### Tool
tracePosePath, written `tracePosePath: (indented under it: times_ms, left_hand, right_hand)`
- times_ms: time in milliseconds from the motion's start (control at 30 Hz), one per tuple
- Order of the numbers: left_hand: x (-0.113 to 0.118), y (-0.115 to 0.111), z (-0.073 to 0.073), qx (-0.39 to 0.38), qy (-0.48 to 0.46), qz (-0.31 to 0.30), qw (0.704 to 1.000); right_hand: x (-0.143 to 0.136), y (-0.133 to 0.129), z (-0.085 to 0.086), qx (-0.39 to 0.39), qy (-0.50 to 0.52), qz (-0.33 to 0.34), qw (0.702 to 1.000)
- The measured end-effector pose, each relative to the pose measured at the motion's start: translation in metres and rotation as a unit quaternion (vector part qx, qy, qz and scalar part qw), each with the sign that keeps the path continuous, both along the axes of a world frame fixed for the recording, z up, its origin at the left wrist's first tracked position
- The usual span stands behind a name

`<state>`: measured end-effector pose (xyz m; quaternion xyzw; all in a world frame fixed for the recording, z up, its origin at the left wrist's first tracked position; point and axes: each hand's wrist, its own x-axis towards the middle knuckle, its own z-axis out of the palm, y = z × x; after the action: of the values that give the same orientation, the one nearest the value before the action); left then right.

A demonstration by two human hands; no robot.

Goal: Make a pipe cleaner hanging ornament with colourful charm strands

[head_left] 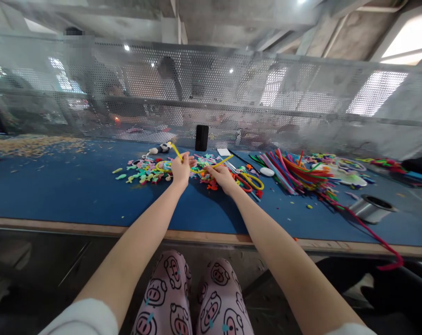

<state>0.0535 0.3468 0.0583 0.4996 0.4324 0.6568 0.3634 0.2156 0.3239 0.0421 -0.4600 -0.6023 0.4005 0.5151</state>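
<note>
A bent yellow fuzzy stem (pixel 223 161) runs between my hands, its two ends sticking up. My left hand (pixel 181 168) has it pinched near the left end, with some fingers stretched out. The right part of the stem is pinched between the thumb and fingers of my right hand (pixel 221 177). Beneath and around both hands spreads a pile of small colourful twisted pieces (pixel 141 171). Yellow and red loops (pixel 255 181) lie just right of my right hand.
A bundle of colourful stems (pixel 284 170) lies right on the blue table (pixel 74 186), near a metal spool (pixel 371 208). A black phone (pixel 201 137) stands against the perforated metal screen (pixel 137 79). A white oval object (pixel 267 172) and pale scraps (pixel 32 145) also lie there.
</note>
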Motion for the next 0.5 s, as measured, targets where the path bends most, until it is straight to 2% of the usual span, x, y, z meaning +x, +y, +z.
tracePosePath:
  times_ms: [133,267,367,500]
  left_hand:
    - [0.003,-0.004,0.002,-0.064,-0.036,-0.023,0.997]
    - [0.009,-0.008,0.002,-0.086,-0.027,-0.068,0.994]
    - [0.011,-0.008,-0.001,-0.057,-0.005,-0.077,0.995]
    - [0.009,-0.003,-0.005,0.02,0.034,-0.067,0.997]
  right_hand:
    - [0.002,0.005,0.006,0.029,0.145,-0.011,0.989]
    - [0.003,0.004,0.012,-0.019,0.284,0.037,0.958]
    - [0.003,-0.001,0.014,-0.052,0.298,0.079,0.95]
    - [0.003,-0.006,0.017,-0.086,0.292,0.092,0.948]
